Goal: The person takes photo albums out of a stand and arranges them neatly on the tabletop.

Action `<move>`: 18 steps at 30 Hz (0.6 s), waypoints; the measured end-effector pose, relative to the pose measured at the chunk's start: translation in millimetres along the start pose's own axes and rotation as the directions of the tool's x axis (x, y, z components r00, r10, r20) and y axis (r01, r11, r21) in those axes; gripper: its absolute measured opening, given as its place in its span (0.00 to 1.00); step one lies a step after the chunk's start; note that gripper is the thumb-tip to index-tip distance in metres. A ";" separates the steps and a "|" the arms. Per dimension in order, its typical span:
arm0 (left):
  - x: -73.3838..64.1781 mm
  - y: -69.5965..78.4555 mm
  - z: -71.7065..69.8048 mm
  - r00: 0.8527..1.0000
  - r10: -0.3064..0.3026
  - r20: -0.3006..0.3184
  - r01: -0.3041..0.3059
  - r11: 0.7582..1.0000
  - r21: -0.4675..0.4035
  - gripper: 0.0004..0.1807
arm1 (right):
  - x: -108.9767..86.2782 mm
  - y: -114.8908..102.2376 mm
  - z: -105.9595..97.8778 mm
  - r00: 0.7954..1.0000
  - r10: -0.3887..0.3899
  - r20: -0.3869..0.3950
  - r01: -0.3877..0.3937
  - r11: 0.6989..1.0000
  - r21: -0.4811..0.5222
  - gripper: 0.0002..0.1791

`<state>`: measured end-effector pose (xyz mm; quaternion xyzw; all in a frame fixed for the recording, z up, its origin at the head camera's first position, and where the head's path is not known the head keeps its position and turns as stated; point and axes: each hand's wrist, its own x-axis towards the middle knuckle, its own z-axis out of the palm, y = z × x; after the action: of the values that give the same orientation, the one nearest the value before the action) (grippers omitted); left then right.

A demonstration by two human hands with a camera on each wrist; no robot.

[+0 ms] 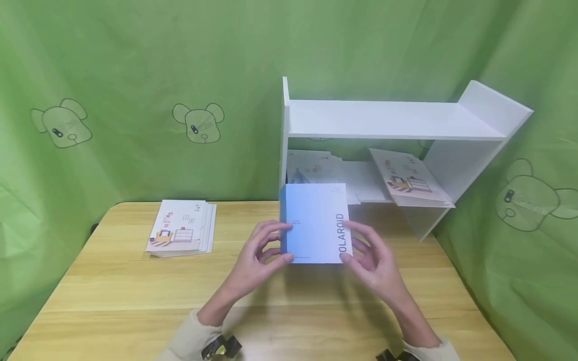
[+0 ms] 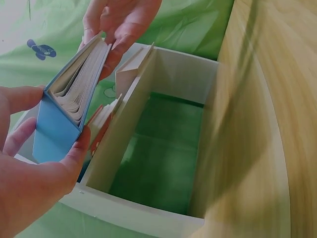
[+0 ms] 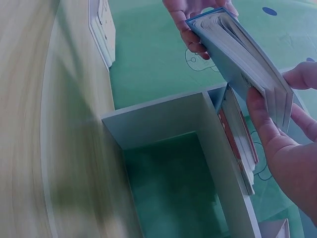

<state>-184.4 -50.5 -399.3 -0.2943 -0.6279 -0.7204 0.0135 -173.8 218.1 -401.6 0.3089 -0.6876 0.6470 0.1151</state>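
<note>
Both hands hold a blue-and-white photo album [image 1: 315,223] with "POLAROID" lettering along its right side, raised in front of the white shelf. My left hand [image 1: 259,253] grips its blue spine edge, thumb at the lower corner and fingers along the side. On the opposite edge, my right hand [image 1: 372,255] pinches the cover between thumb and fingers. In the left wrist view the album [image 2: 74,94] shows its thick inner pages fanned between the covers. The right wrist view shows the page edges of the album [image 3: 237,54] too.
A white two-tier shelf [image 1: 397,120] stands at the back right of the wooden table [image 1: 113,296]. Its lower board carries flat booklets [image 1: 316,165] at left and a tilted booklet [image 1: 408,178] at right. A stack of illustrated booklets [image 1: 178,228] lies at the table's back left. Green curtain [image 1: 149,60] surrounds everything.
</note>
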 end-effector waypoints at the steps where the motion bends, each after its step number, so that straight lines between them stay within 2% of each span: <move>1: -0.4 0.3 -1.0 1.000 -0.002 -0.002 0.002 1.000 0.001 0.28 | 1.0 0.2 0.8 1.000 0.002 0.001 -0.002 1.000 0.002 0.35; 18: -7.5 4.0 -11.7 1.000 -0.018 -0.021 0.018 1.000 0.019 0.28 | 6.8 7.9 12.5 0.999 -0.015 0.031 0.013 0.999 0.050 0.36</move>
<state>-181.4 -64.7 -399.4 -0.2810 -0.6372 -0.7174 0.0162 -180.6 204.0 -406.0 0.3264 -0.6709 0.6581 0.1012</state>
